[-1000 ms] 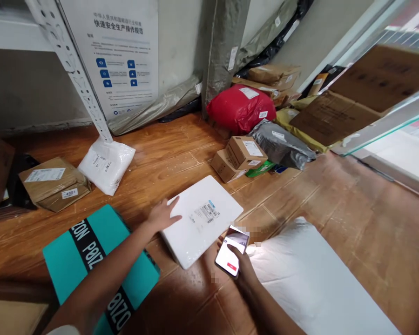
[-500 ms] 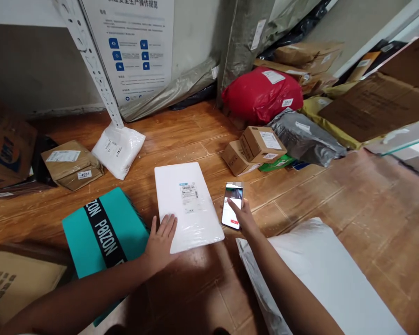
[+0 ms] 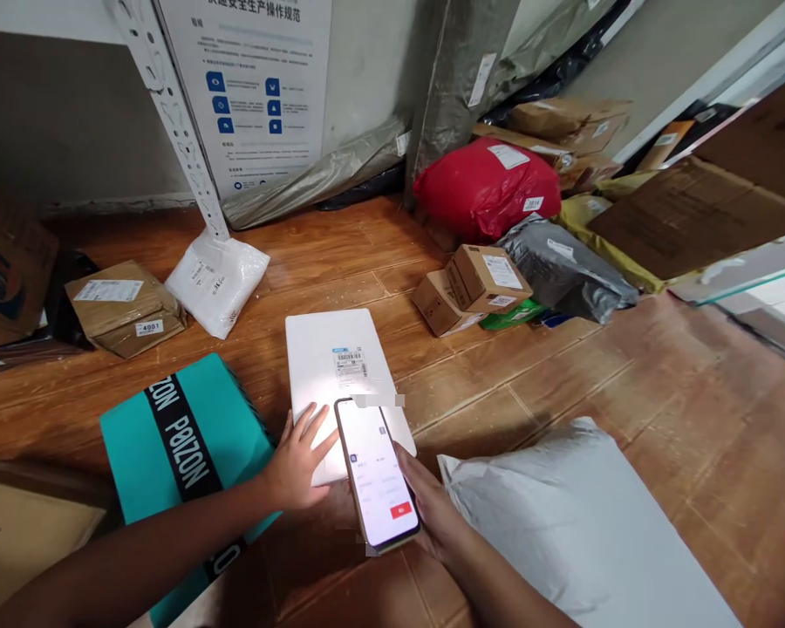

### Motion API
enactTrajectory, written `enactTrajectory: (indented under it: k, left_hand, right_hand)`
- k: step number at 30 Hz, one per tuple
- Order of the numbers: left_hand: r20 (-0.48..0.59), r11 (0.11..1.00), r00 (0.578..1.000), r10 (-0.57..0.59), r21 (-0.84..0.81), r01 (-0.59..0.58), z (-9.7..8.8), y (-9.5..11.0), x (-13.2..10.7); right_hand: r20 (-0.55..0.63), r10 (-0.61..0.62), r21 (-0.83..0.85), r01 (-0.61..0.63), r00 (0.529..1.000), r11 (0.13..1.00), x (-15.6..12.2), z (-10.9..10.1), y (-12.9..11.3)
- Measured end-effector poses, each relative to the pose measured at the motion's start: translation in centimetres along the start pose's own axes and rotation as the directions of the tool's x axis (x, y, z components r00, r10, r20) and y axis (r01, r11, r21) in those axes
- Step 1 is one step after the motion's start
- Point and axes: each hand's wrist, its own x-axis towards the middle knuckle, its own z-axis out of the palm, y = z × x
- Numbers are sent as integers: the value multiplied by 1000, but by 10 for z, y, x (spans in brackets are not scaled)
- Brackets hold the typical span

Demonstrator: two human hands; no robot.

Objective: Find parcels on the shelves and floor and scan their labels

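In front of me on the wooden floor lies a flat white parcel [image 3: 320,344] with a printed shipping label [image 3: 351,366] on its upper face. My left hand [image 3: 301,458] rests on the parcel's near left part, fingers spread. In my right hand [image 3: 425,501] is a smartphone [image 3: 379,475], raised over the parcel's near right corner with its lit screen facing me. The screen shows a mostly white page with a red button. Just left of the parcel stands a teal box [image 3: 189,445] with a black lettered band. The phone hides part of the parcel.
A large white bag [image 3: 582,523] lies at the right. Small brown boxes [image 3: 488,279], a red parcel [image 3: 490,187] and a grey bag [image 3: 569,266] are farther back. A white pouch [image 3: 219,283] and a taped carton [image 3: 126,305] sit back left, beside a metal post [image 3: 180,122].
My right hand has brought the phone from beside the parcel up and left, closer to me and over it. My left hand's fingers have spread more. The phone's page looks different.
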Motion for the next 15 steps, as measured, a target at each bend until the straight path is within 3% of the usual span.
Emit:
enactTrajectory:
  k: [2,5,9,15]
  left_hand:
    - [-14,1000,1000,11,2,-11,1,-1,0]
    - [-17,1000,1000,10,-15,-10,1,-1,0]
    - [17,999,1000,-18,-50,19,-4,1,2]
    - [36,999,999,-23,-49,24,-4,1,2]
  right_hand:
    - [12,-63,-83,64,998,994,4,12,-4]
    - [130,-157,-202,182,979,962,9,25,-12]
    - [218,-204,-215,251,954,944,8,33,-18]
    - [187,-261,-238,301,947,923,6,33,-20]
